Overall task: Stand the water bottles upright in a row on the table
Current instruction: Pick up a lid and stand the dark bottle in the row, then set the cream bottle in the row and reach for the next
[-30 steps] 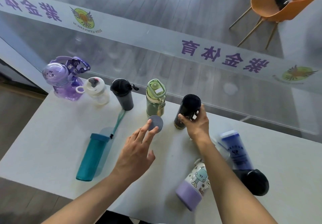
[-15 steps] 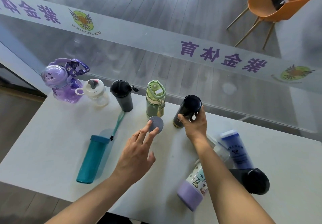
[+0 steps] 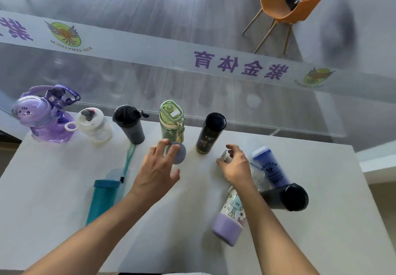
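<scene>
head view: the right hand point(image 3: 235, 165) has let go of the black bottle point(image 3: 211, 133), now upright in the row, and closes loosely on a clear bottle point(image 3: 256, 173). left hand point(image 3: 158, 167) hovers open, empty.

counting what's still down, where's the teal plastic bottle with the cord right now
In the head view the teal plastic bottle lies on its side at the near left of the white table, left of the left hand and in front of the upright dark grey tumbler.

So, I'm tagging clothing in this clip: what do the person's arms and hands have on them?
Nothing visible. The left hand and right hand are bare, with no gloves, rings or watch. Both forearms are uncovered to the frame's bottom edge, with no sleeves in view.
</scene>
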